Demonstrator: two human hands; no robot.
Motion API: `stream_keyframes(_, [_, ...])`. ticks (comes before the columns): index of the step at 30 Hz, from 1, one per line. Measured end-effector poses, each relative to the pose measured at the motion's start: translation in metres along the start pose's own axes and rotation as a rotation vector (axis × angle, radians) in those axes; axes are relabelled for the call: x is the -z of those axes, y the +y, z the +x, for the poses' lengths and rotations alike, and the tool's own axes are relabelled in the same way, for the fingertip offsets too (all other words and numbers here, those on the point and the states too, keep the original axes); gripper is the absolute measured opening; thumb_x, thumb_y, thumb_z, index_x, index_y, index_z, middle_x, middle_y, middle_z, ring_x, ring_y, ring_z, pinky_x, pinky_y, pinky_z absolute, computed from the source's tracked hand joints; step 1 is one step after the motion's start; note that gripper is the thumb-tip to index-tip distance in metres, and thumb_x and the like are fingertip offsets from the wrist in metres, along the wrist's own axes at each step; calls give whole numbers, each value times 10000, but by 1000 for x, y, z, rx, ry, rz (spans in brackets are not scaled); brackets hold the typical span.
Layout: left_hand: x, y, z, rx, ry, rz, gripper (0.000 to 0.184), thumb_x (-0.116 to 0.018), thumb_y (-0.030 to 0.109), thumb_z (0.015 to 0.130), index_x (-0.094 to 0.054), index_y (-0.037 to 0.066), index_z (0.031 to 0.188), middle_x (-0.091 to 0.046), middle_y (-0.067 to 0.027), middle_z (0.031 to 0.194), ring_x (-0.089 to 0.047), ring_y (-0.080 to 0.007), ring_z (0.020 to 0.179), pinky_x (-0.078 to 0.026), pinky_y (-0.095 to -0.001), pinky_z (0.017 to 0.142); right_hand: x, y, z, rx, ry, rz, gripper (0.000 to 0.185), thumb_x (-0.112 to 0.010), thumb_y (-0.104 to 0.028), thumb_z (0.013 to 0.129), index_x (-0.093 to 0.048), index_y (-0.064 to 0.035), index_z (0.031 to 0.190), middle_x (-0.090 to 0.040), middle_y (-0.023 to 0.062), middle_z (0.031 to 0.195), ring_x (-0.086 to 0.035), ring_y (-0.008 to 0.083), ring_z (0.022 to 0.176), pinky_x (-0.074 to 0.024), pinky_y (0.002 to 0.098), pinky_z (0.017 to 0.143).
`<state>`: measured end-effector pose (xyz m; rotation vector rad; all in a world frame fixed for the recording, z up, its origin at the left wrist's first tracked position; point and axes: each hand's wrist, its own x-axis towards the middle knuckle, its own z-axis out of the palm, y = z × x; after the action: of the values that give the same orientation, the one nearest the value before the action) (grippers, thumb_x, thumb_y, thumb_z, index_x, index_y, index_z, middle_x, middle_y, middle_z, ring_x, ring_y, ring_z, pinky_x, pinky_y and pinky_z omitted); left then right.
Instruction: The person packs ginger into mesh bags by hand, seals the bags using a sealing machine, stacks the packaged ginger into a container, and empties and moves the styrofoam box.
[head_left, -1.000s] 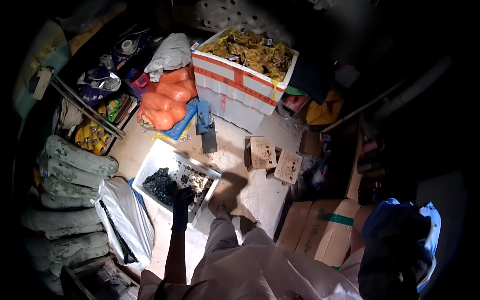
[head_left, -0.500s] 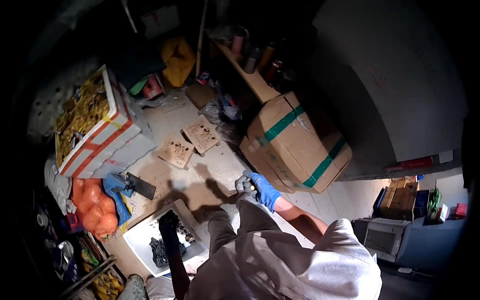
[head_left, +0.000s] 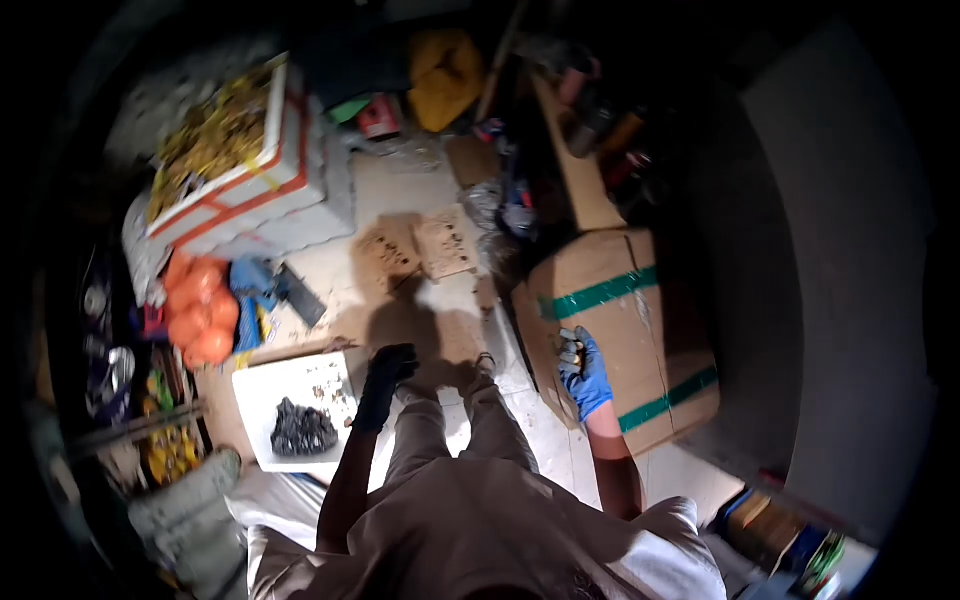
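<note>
My right hand (head_left: 584, 375), in a blue glove with greyish fingers, is raised in front of the taped cardboard box (head_left: 590, 255). Its fingers are curled around something small that I cannot make out. My left hand (head_left: 390, 378), in a dark glove, hovers at the right edge of the white foam tray (head_left: 250, 375). Shadow hides whether its fingers are closed. Inside the tray lie a crumpled black plastic bag (head_left: 302, 430) and small dark bits. Farther ahead on the floor, two small wooden boards (head_left: 447, 243) with dark spots lie side by side.
A foam box (head_left: 270, 215) heaped with yellowish material stands at the far left. Near it are orange bags (head_left: 203, 318) and a blue tool-like object (head_left: 255, 280). Bottles stand by a wooden plank (head_left: 575, 165) at the back right. A grey wall (head_left: 850, 230) rises at right.
My view has turned, so the scene sits differently. My left hand has come out from over the tray to its right side. The right hand has moved right, in front of the cardboard box.
</note>
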<state>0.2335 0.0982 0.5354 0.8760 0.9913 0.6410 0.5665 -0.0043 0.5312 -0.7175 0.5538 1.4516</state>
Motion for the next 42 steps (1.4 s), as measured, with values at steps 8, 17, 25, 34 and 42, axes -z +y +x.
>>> stream_keyframes(8, [64,-2,-72,-166,495,-32,192,-440,148,850,-539,43,976,-565,-38,904,-575,-148,834,-449,-258,732,-101,48,83,-415,-285,-269,291,-476,-234,840,-522,23,969,-411,-3,548,-335,63,399,-269,172,305])
stream_keyframes(17, [157,-27,-107,-170,869,-254,257,-477,249,844,-537,42,984,-590,-80,883,-589,-191,787,-455,-290,696,-247,196,153,-628,-263,-685,228,-499,-254,841,-463,-74,706,-365,-33,525,-339,50,386,-264,167,293])
stream_keyframes(25, [233,9,-75,-135,930,-369,224,-454,186,839,-543,42,986,-586,-56,910,-581,-160,782,-452,-253,691,-334,297,217,-241,-228,-1237,249,-505,-261,825,-451,-140,614,-390,-37,489,-340,58,363,-250,172,314])
stream_keyframes(34, [292,84,-15,-145,892,-336,235,-434,173,858,-534,41,1026,-570,-52,906,-542,-122,804,-442,-252,720,-479,345,336,680,-459,-1389,228,-550,-225,808,-543,-40,675,-467,3,538,-399,97,446,-325,251,430])
stream_keyframes(42, [328,129,43,-205,904,-364,208,-427,169,863,-525,30,982,-577,-54,844,-555,-114,746,-448,-237,698,-540,381,421,1414,-838,-2543,295,-456,-359,810,-571,-91,769,-572,142,613,-560,323,555,-451,413,515])
